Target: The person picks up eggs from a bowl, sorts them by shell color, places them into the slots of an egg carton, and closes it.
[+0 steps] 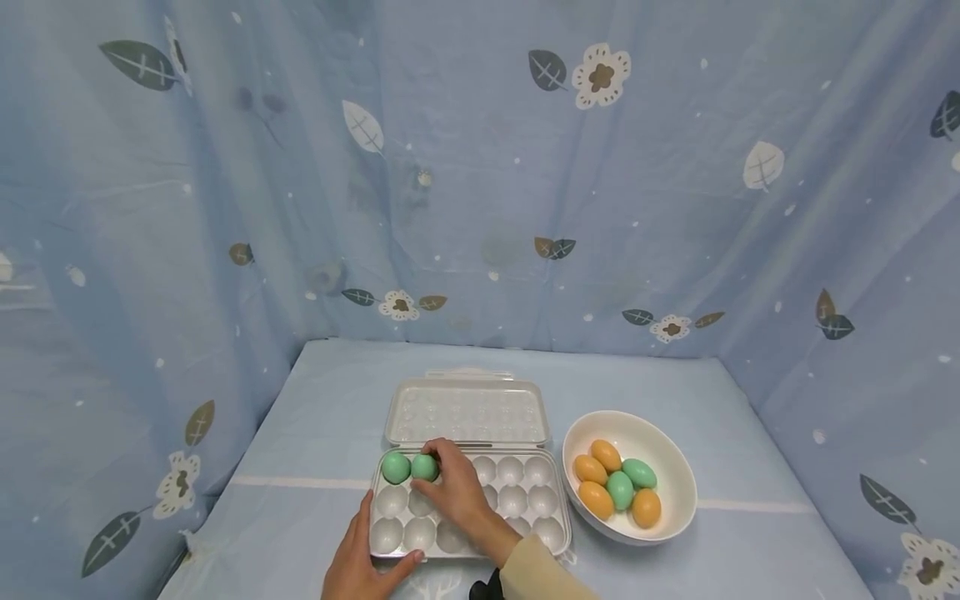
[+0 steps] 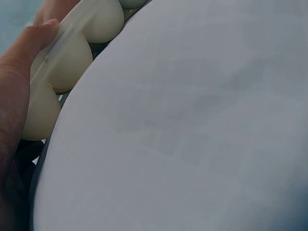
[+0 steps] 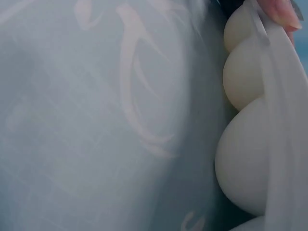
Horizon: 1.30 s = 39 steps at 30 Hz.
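Note:
A white plastic egg tray (image 1: 471,546) lies with its clear lid (image 1: 468,412) folded back behind it. At its far left corner one green egg (image 1: 396,467) sits in a cup. My right hand (image 1: 453,492) reaches over the tray and pinches a second green egg (image 1: 424,467) at the neighbouring cup of the back row. With thumb and fingers around the near left corner, my left hand (image 1: 363,554) holds the tray. The left wrist view shows that thumb (image 2: 43,36) on the tray's rim, above the rounded cup bottoms (image 2: 72,67).
A white bowl (image 1: 678,500) with several orange eggs (image 1: 596,500) and two green eggs (image 1: 639,473) stands right of the tray. Pale blue cloth (image 1: 750,550) covers the table, and a patterned curtain (image 1: 480,167) hangs behind and at both sides.

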{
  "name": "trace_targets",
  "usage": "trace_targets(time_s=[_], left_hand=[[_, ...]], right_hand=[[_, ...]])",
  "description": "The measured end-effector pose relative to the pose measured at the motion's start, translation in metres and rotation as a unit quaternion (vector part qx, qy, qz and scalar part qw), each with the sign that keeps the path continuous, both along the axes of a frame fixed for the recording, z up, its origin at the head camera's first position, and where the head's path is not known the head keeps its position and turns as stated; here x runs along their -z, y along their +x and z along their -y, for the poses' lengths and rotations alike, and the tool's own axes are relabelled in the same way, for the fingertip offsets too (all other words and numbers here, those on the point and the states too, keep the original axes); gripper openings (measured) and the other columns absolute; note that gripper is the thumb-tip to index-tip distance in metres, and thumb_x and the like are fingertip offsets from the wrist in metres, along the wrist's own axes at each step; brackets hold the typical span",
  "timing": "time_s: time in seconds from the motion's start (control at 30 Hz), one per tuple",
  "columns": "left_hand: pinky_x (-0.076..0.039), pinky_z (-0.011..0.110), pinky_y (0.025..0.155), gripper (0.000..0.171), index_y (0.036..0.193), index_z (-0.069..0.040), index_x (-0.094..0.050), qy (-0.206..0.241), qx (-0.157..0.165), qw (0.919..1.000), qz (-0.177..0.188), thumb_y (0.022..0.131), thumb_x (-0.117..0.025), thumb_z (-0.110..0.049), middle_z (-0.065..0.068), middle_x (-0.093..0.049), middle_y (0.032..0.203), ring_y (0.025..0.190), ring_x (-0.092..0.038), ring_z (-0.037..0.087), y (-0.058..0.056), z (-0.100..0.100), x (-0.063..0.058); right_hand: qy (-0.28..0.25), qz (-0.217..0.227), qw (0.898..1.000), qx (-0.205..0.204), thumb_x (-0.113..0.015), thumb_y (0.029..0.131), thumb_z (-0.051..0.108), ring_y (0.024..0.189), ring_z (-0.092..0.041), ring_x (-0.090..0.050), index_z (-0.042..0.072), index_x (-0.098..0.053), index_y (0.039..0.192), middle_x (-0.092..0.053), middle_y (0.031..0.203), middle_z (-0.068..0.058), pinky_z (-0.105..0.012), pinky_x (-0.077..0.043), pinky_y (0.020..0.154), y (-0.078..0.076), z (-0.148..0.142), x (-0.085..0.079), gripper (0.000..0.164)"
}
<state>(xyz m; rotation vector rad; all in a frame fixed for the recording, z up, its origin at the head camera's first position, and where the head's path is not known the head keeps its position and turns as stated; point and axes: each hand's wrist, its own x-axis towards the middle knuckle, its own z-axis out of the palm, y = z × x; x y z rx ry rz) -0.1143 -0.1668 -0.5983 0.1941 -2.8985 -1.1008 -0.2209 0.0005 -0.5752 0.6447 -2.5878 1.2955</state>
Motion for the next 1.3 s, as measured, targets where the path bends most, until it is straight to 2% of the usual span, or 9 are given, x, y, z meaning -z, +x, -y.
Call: trace_targets(time_s=[0.1,0.27,0.5,0.67,0.77,0.9,1.07,1.3], left_hand=[[-0.052,0.060,0.099,0.129,0.160,-0.002,-0.019,-0.001,0.002,1.0000,-0.004,0.073,-0.078,-0.076,0.028,-0.048,0.149,0.126,-0.058,0.042,-0.001,0.000,0.000],[-0.052,0.059,0.099,0.129,0.160,-0.002,-0.018,0.000,0.003,1.0000,-0.001,0.073,-0.078,-0.076,0.027,-0.049,0.148,0.126,-0.058,0.041,-0.002,0.000,0.002],[-0.052,0.060,0.100,0.130,0.160,-0.002,-0.018,0.002,0.003,1.0000,0.000,0.072,-0.079,-0.076,0.027,-0.050,0.147,0.126,-0.058,0.042,-0.002,0.001,0.001],[-0.050,0.061,0.103,0.131,0.161,-0.002,-0.018,-0.001,0.005,1.0000,-0.003,0.072,-0.078,-0.077,0.027,-0.048,0.150,0.130,-0.056,0.043,0.000,0.001,0.002],[-0.049,0.061,0.104,0.130,0.161,-0.002,-0.018,0.001,0.005,0.9999,-0.012,0.072,-0.078,-0.076,0.027,-0.047,0.151,0.131,-0.055,0.043,0.000,0.002,0.003],[-0.049,0.061,0.104,0.130,0.161,-0.002,-0.018,-0.003,0.006,0.9997,-0.022,0.072,-0.079,-0.075,0.026,-0.047,0.152,0.131,-0.055,0.043,0.000,0.002,0.005],[-0.049,0.060,0.104,0.129,0.160,-0.002,-0.020,-0.001,0.006,0.9994,-0.034,0.072,-0.081,-0.073,0.026,-0.048,0.150,0.130,-0.056,0.042,0.001,0.001,0.006],[-0.049,0.060,0.104,0.129,0.161,-0.003,-0.019,0.003,0.007,0.9993,-0.036,0.072,-0.081,-0.073,0.025,-0.049,0.149,0.129,-0.057,0.042,0.000,0.002,0.007]], right_hand=[[-0.005,-0.018,1.000,0.009,-0.091,0.079,0.012,0.102,-0.013,-0.068,0.013,-0.064,0.113,-0.068,0.109,0.000,-0.024,-0.057,0.090,0.001,-0.002,0.001,0.043],[-0.001,-0.010,1.000,0.010,-0.090,0.079,0.013,0.103,-0.013,-0.069,0.012,-0.064,0.112,-0.068,0.109,0.001,-0.023,-0.057,0.091,0.000,-0.006,0.002,0.042],[0.029,-0.016,0.999,-0.023,-0.087,0.085,0.017,0.108,-0.016,-0.069,0.009,-0.063,0.124,-0.068,0.116,-0.004,-0.025,-0.057,0.095,-0.003,-0.015,-0.001,0.047],[0.039,-0.002,0.999,-0.025,-0.086,0.087,0.024,0.114,-0.018,-0.068,0.011,-0.062,0.133,-0.068,0.124,-0.004,-0.029,-0.056,0.098,-0.003,-0.026,-0.007,0.053],[0.021,0.000,0.999,-0.028,-0.085,0.087,0.023,0.116,-0.020,-0.067,0.011,-0.062,0.133,-0.068,0.126,-0.005,-0.030,-0.055,0.100,-0.003,-0.034,-0.012,0.053],[-0.008,-0.019,0.999,-0.032,-0.086,0.086,0.017,0.117,-0.025,-0.066,0.004,-0.063,0.132,-0.067,0.126,-0.010,-0.033,-0.055,0.101,-0.006,-0.045,-0.019,0.053],[-0.041,-0.022,0.999,-0.024,-0.087,0.083,0.012,0.118,-0.028,-0.065,0.000,-0.063,0.130,-0.067,0.127,-0.014,-0.035,-0.055,0.102,-0.009,-0.062,-0.027,0.053],[-0.111,0.030,0.993,0.001,-0.085,0.086,0.010,0.126,-0.029,-0.063,0.002,-0.060,0.134,-0.064,0.134,-0.015,-0.034,-0.052,0.106,-0.012,-0.086,-0.039,0.054]])
